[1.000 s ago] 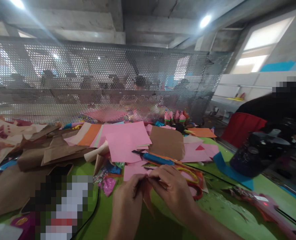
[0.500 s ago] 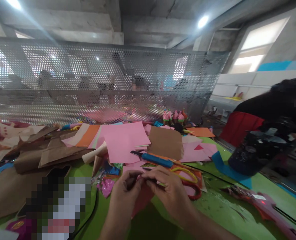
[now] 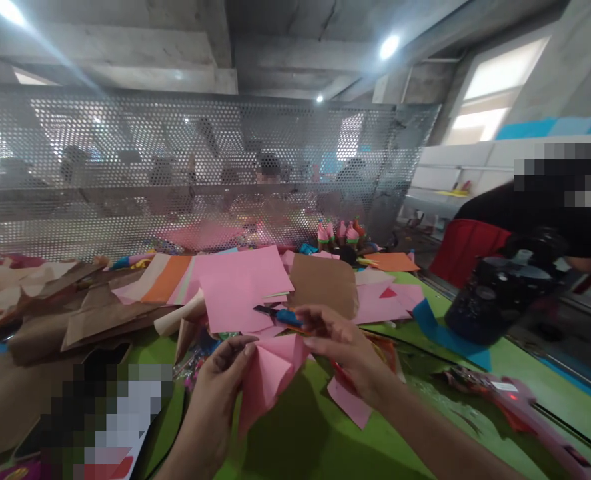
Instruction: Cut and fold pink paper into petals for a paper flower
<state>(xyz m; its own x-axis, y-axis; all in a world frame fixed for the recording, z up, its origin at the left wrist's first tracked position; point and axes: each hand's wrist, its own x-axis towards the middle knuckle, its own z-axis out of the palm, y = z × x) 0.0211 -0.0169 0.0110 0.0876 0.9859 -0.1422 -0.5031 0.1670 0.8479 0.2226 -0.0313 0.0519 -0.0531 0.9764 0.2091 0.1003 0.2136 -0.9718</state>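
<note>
A folded pink paper piece (image 3: 270, 370) is lifted a little above the green table (image 3: 415, 407) between both my hands. My left hand (image 3: 220, 387) pinches its left edge with thumb and fingers. My right hand (image 3: 348, 350) grips its upper right corner, fingers closed on it. Just behind my right hand lies a blue utility knife (image 3: 278, 315) on a pink sheet (image 3: 242, 293). A small pink scrap (image 3: 351, 403) lies under my right wrist.
Brown paper (image 3: 95, 317), an orange sheet (image 3: 168, 278) and more pink sheets cover the table's middle and left. A perforated metal screen (image 3: 175, 167) closes the back. A person in black with a dark bottle (image 3: 500, 287) stands at the right. A pixelated patch sits at lower left.
My hands have risen off the table and moved apart, and the pink paper has opened out between them into a visible folded shape. The view has shifted slightly right.
</note>
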